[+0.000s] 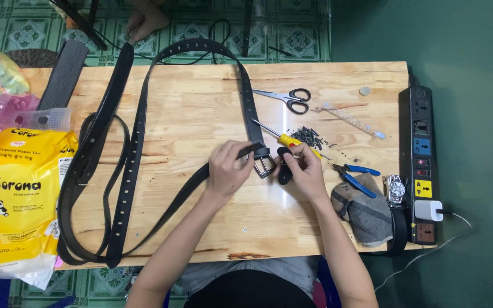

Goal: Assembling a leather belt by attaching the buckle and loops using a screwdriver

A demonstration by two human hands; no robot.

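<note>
Here, at the middle of the wooden worktop (212, 114), the left hand (227, 168) has its fingers clamped on the black belt strap (249, 108) right beside the metal buckle (264, 165). The right hand (303, 171) pinches a small black loop (284, 165) just beside that buckle. A yellow-handled screwdriver (286, 140) lies just behind the hands, scissors (289, 98) farther back.

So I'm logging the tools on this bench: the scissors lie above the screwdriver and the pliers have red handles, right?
Not quite. The head view shows the pliers with blue handles, not red. The scissors do lie above the yellow-handled screwdriver.
</note>
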